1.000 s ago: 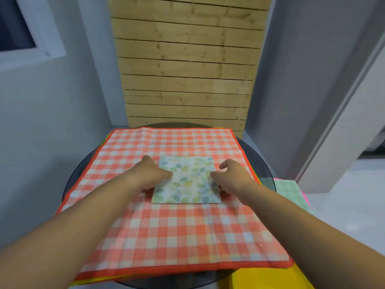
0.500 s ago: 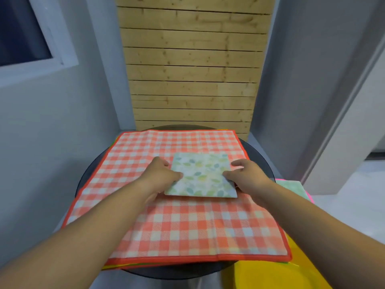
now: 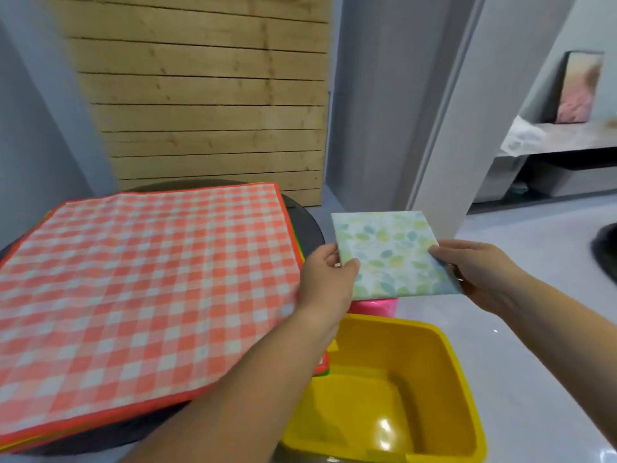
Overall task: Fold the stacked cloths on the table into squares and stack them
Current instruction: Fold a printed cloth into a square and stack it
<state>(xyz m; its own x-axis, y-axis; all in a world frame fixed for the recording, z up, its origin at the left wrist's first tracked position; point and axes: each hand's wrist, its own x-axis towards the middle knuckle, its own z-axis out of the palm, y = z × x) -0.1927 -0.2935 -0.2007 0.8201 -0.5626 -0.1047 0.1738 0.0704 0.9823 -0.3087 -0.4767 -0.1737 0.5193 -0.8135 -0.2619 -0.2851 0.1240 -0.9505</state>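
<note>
A folded square cloth with a pale green leaf print (image 3: 390, 252) is held in the air to the right of the table, above a pink object (image 3: 375, 305). My left hand (image 3: 325, 279) pinches its left edge with the thumb on top. My right hand (image 3: 474, 272) grips its right edge. On the round dark table (image 3: 305, 225) lies a stack of unfolded cloths, topped by an orange-and-white checked cloth (image 3: 143, 282); edges of other colours show beneath it.
A yellow plastic tub (image 3: 394, 392) stands on the floor below my hands, right of the table. A wooden slatted panel (image 3: 207, 105) stands behind the table. A grey wall and door frame rise to the right.
Both hands lifted the leaf-print square off the checked cloth and carried it right, off the table. The view turned right, showing the yellow tub.
</note>
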